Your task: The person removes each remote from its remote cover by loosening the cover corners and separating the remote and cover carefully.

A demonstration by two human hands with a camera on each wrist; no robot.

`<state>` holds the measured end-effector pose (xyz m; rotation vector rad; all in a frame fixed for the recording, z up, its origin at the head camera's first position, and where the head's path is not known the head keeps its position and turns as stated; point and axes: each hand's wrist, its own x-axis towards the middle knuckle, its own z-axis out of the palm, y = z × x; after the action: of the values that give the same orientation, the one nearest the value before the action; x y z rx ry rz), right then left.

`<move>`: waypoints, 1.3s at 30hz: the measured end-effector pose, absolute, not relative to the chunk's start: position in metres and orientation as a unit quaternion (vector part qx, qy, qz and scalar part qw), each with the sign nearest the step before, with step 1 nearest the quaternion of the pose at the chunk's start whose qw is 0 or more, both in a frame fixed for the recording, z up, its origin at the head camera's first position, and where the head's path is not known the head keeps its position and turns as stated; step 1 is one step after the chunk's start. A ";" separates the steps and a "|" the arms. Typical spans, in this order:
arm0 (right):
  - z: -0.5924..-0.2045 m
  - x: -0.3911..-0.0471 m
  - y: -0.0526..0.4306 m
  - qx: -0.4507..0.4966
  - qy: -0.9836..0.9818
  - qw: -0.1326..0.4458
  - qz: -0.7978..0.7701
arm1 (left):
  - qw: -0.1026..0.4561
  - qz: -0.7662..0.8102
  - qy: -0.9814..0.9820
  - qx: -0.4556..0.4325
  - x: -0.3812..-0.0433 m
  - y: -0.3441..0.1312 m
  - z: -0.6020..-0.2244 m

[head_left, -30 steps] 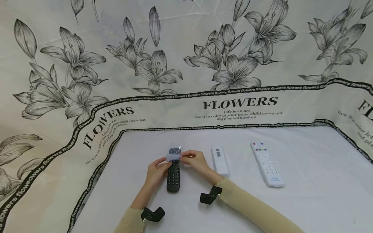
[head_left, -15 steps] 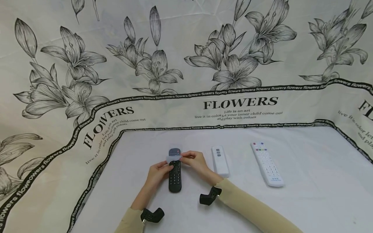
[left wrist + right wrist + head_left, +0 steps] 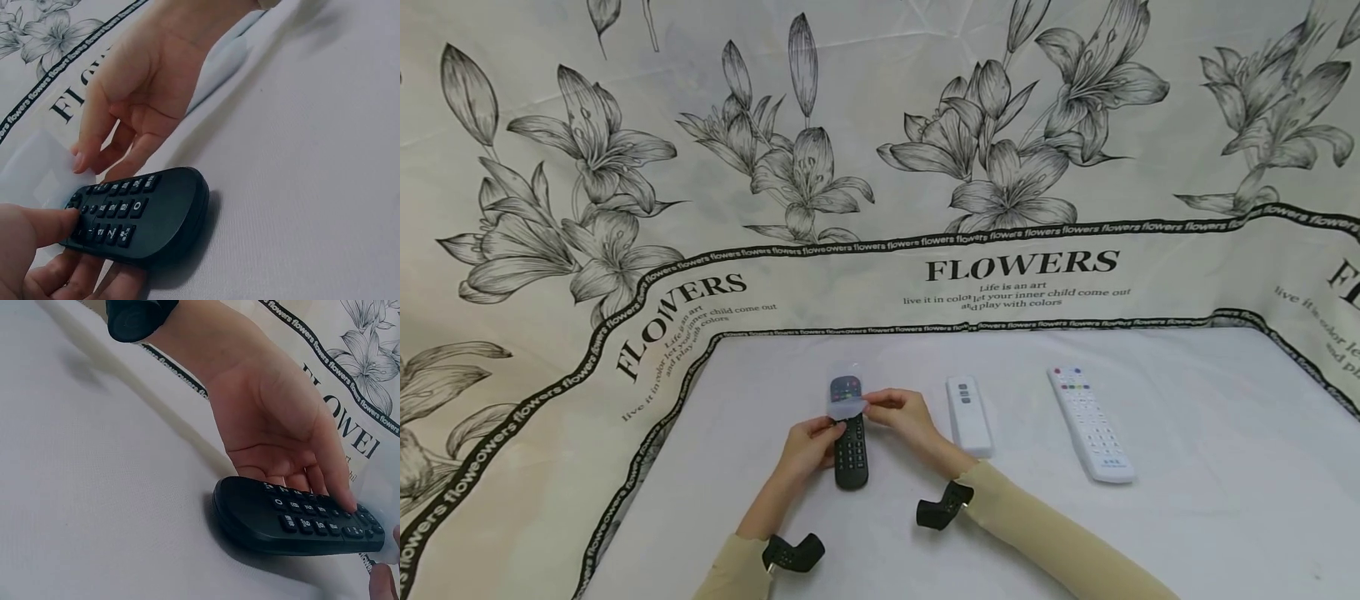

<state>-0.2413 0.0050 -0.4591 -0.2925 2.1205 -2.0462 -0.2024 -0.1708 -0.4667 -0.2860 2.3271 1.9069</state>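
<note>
A black remote control [image 3: 852,458] with rows of buttons lies between both hands, its far end inside a translucent plastic sleeve [image 3: 847,408]. My left hand [image 3: 805,450] grips the remote from the left; in the left wrist view its thumb [image 3: 53,225] presses on the button face while fingers curl below. From the right, my right hand [image 3: 904,417] pinches the sleeve's near edge between thumb and fingertips. The right wrist view has the remote's near end [image 3: 250,515] close over the white cloth, and only the right fingertips [image 3: 381,581] show at its edge.
A small white remote [image 3: 968,417] with grey buttons lies just right of the right hand. Farther right is a longer white remote [image 3: 1090,425] with coloured keys. White cloth [image 3: 1037,533] covers the table, and a flower-printed curtain [image 3: 865,183] stands behind it.
The black remote has shifted slightly away from me, with its far end higher up inside the sleeve. The left thumb has slid a little down the remote; the right hand stays nearly still.
</note>
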 end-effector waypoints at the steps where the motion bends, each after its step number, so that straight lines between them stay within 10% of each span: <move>1: -0.459 -0.241 0.006 -0.105 0.714 0.091 -0.686 | 0.060 0.632 0.767 -0.099 -0.202 -0.171 -0.467; 39: -0.435 -0.274 0.002 0.003 0.706 0.166 -0.688 | 0.044 0.610 0.783 -0.109 -0.196 -0.174 -0.460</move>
<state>-0.2740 0.0018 -0.4351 0.0085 2.0111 -1.9599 -0.1958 -0.1740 -0.4596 -0.3335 2.3943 1.8645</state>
